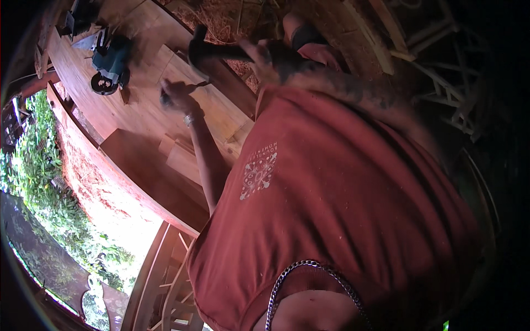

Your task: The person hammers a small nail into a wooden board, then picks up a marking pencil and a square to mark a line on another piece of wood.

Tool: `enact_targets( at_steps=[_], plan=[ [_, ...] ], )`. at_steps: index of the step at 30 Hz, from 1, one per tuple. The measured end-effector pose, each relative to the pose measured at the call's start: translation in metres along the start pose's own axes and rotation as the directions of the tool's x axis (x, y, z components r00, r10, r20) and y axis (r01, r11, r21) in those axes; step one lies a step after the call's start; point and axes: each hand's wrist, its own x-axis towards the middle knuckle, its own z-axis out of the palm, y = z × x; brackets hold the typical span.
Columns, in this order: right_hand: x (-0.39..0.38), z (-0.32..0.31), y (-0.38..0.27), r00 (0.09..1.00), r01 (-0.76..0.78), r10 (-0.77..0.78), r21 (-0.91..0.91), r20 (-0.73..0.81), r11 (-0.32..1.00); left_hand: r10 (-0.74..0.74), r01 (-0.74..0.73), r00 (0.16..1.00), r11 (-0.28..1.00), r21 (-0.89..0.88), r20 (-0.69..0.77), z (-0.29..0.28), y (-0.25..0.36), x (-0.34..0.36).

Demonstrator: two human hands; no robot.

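Head view, looking down past your own chest: nearest you is one metal chain necklace (312, 263), lying at the collar of your red shirt (342, 182). That shirt, with one pale printed emblem, fills the middle and lower right and blocks your sight of whatever is beneath it.

Beyond it are your two hands, each with one tool. Your left hand (176, 96), with a band at its wrist, is closed on a slim dark tool (201, 84), whose free end points toward the right; its grip is hidden in your fist. Your right hand (262, 59) grips the handle of one dark hammer (221, 52), its head just beyond the slim tool's tip, apart from it as seen here.

Below your left hand lies a pale board (221, 113) on the wooden bench (141, 30); whether the hand touches it, I cannot tell. Near your left forearm, a short light wood piece (185, 161) sits beside a darker brown panel (130, 146).

Farther along the bench stands one green-and-black power tool (110, 60), taking up space beyond your left hand. Past the bench's far right edge, reddish shavings (221, 19) cover the ground. Farthest left, green foliage (36, 146) grows in bright daylight.
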Motion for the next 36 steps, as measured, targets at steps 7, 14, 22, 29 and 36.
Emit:
enact_targets(
  at_steps=[7,14,22,29,36],
  plan=[
    [-0.010,-0.006,0.040,0.980,0.199,-0.199,-0.032,-0.026,0.980,0.051,-0.099,0.892,0.992,0.084,0.449,-0.003,-0.006,-0.019],
    [-0.013,-0.003,0.039,0.972,0.015,-0.057,0.182,0.227,0.983,0.175,-0.316,0.901,0.891,0.326,0.397,-0.009,-0.027,-0.034],
    [-0.011,0.007,0.042,0.977,-0.052,0.019,0.152,0.212,0.987,0.005,0.009,0.965,0.998,0.055,-0.260,-0.009,0.002,0.000],
    [0.015,0.031,0.045,0.807,-0.217,0.198,-0.032,0.556,0.976,0.189,-0.319,0.932,0.833,0.453,0.309,-0.028,0.029,-0.007],
    [0.009,0.114,0.004,0.507,0.359,-0.283,0.099,0.814,0.928,0.170,-0.735,0.622,0.464,0.495,0.764,-0.005,0.065,-0.046]
  ],
)
